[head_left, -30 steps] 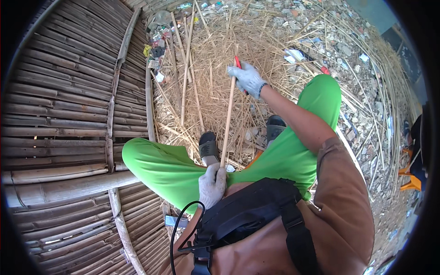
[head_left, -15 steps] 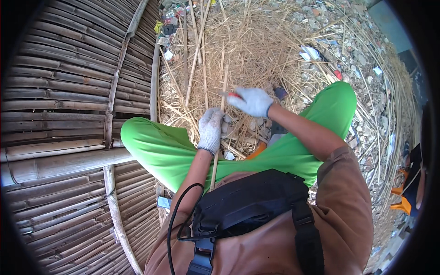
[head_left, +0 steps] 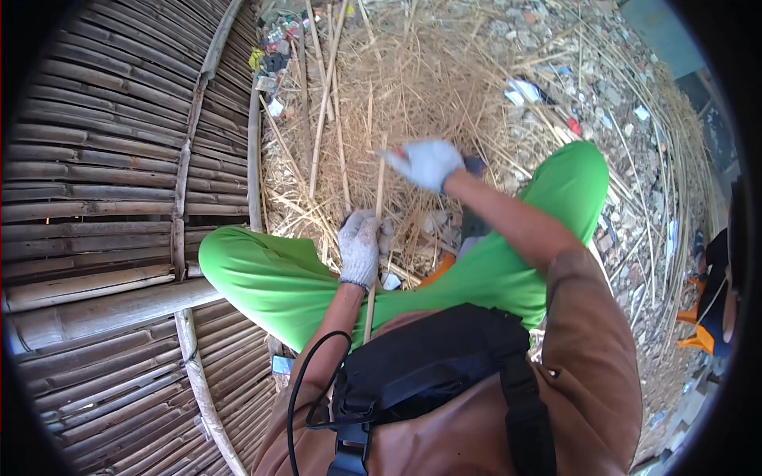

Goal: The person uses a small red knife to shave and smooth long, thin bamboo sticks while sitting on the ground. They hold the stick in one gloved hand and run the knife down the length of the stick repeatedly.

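Observation:
My left hand (head_left: 361, 250), in a white knit glove, is closed around a narrow bamboo strip (head_left: 370, 314). The strip runs from near my waist, through that hand, to a far end beyond it. Farther off and to the right, my gloved right hand (head_left: 430, 163) is wrapped around a small knife (head_left: 384, 151). A bit of red handle shows at the fingers, and the blade points left across the strip near its far end. Whether the blade touches the strip, I cannot tell. Most of the handle is hidden in the glove.
Pale bamboo shavings (head_left: 429, 87) and several long strips (head_left: 321, 119) lie ahead. A slatted bamboo wall (head_left: 103, 173) stands at the left, with a phone-like object (head_left: 282, 365) near it. Rubble (head_left: 635, 190) covers the right side. A black bag (head_left: 432, 361) sits against my body.
My right hand and the knife have moved farther from my left hand, toward the strip's far end. The left hand keeps its hold at the same place; the whole view has shifted slightly.

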Motion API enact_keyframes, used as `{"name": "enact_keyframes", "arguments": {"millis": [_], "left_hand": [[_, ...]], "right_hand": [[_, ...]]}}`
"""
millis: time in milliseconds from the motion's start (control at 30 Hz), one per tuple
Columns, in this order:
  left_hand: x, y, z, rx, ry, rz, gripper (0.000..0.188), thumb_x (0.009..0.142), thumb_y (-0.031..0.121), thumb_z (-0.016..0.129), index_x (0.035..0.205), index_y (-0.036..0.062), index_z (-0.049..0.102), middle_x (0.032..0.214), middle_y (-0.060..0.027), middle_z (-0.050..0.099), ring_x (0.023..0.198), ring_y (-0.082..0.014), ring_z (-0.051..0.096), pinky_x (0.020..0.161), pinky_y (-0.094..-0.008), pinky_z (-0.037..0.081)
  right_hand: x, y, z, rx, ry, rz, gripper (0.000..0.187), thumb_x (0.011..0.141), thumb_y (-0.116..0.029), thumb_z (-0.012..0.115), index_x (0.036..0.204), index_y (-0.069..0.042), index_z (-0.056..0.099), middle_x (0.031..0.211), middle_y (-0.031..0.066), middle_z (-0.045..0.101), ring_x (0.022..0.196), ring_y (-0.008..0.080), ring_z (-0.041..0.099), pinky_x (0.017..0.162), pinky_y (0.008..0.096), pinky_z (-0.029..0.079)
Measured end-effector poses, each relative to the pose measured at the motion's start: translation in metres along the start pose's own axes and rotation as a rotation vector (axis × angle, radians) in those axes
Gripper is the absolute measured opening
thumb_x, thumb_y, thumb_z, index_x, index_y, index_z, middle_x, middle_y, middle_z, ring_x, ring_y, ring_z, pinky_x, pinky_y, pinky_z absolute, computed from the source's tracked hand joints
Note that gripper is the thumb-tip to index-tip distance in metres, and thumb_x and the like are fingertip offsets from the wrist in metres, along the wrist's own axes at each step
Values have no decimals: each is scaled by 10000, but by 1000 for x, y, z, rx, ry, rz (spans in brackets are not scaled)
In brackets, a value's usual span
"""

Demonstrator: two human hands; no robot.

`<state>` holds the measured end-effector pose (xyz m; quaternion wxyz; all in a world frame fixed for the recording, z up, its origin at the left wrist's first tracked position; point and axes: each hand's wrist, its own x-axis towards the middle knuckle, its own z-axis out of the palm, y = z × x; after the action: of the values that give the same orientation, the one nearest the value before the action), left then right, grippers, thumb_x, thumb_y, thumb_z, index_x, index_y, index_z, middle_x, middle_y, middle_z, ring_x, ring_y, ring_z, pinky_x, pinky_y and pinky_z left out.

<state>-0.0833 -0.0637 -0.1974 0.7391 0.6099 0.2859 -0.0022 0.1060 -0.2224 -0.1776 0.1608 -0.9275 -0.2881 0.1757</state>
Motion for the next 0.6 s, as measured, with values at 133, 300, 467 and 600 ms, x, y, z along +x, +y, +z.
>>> {"name": "enact_keyframes", "arguments": {"millis": [133, 300, 467, 600], "left_hand": [[1, 6, -5, 57, -8, 32, 156, 1049, 150, 621, 1095, 12, 678, 721, -49, 658, 484, -95, 516, 402, -262, 377], [-3, 6, 1, 45, 18, 16, 175, 1041, 138, 611, 930, 33, 698, 641, -26, 609, 466, -88, 522, 395, -261, 388], [-8, 15, 7, 144, 33, 25, 168, 1047, 138, 608, 952, 33, 697, 693, -32, 655, 474, -93, 533, 416, -267, 408], [10, 9, -3, 225, 101, 100, 176, 1060, 148, 628, 958, 27, 706, 763, -51, 716, 520, -85, 564, 461, -267, 440]], "right_hand": [[-25, -20, 26, 28, 25, -139, 847, 1065, -807, 334, 880, -136, 816, 939, 222, 806, 852, 418, 795, 786, 565, 634], [-2, 2, 10, 37, -33, 18, 859, 1065, -812, 298, 938, -142, 822, 971, 223, 809, 881, 420, 788, 834, 572, 622], [-28, -18, 20, -2, -56, -160, 833, 1066, -798, 336, 940, -133, 821, 967, 208, 810, 876, 420, 785, 803, 559, 626], [-4, -18, 24, 3, -46, -164, 809, 1060, -797, 363, 911, -146, 820, 939, 206, 805, 875, 416, 791, 813, 565, 623]]}}
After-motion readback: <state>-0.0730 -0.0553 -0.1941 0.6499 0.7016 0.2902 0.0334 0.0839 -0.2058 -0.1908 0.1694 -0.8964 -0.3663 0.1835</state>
